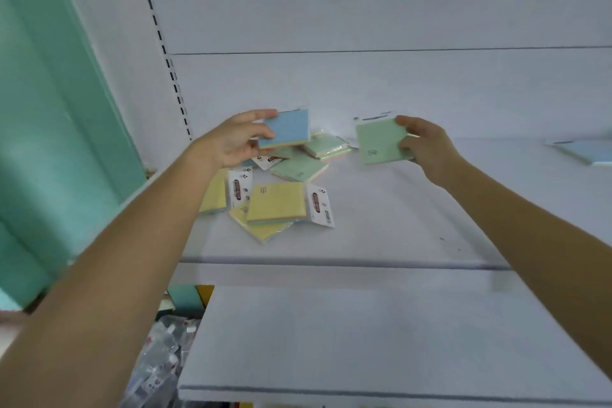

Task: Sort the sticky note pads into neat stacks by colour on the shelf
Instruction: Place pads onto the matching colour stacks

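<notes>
My left hand [231, 141] grips a blue sticky note pad [286, 127] above a loose pile on the white shelf [397, 209]. My right hand [427, 146] pinches a green pad [381, 142] by its right edge, lifted to the right of the pile. The pile holds several pads: yellow pads [276, 202] at the front, some with white header cards, and green pads [299, 167] behind them. A single blue pad [584, 149] lies flat at the far right of the shelf.
The shelf's white back panel [364, 83] rises behind the pile, with a slotted upright [172, 69] at the left. A teal wall [49, 126] stands left of it. A lower white shelf [364, 341] juts out below, with clear-wrapped packets [162, 361] beside it.
</notes>
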